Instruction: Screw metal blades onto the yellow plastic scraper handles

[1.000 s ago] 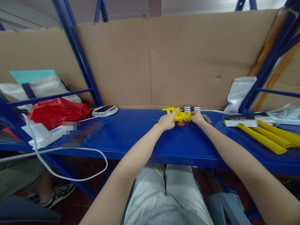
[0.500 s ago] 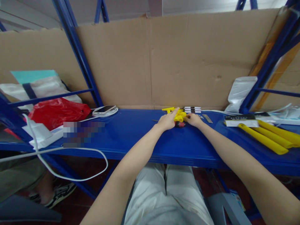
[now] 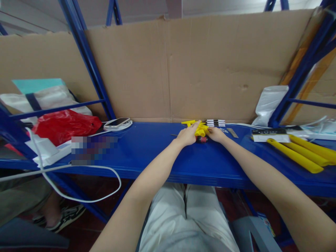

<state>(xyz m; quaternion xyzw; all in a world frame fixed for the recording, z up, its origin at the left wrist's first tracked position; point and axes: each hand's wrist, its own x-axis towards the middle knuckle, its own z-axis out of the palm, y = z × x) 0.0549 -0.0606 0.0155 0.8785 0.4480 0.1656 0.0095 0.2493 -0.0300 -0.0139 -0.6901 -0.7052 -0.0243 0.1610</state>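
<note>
My left hand (image 3: pixel 187 135) lies over a cluster of yellow plastic parts (image 3: pixel 201 130) near the back of the blue table, gripping one of them with its fingers reaching forward. Fingers bent together, my right hand (image 3: pixel 216 134) is closed at the right side of the same yellow part; whatever it pinches is too small to make out. Beneath the left hand lies a screwdriver (image 3: pixel 202 139) with a red and black handle, its thin shaft poking out to the left. Another yellow T-shaped piece (image 3: pixel 188 123) sits just behind the left hand.
Behind the hands are white packets with black bands (image 3: pixel 215 123), small screws (image 3: pixel 223 130) and a metal plate (image 3: pixel 232 133). Yellow tubes (image 3: pixel 296 155) lie at right. A phone (image 3: pixel 117 122), red bag (image 3: pixel 67 126) and white cable (image 3: pixel 117 182) are left. Cardboard (image 3: pixel 204 70) stands behind.
My right hand and the yellow part have shifted very slightly. Both hands stay in the same place otherwise.
</note>
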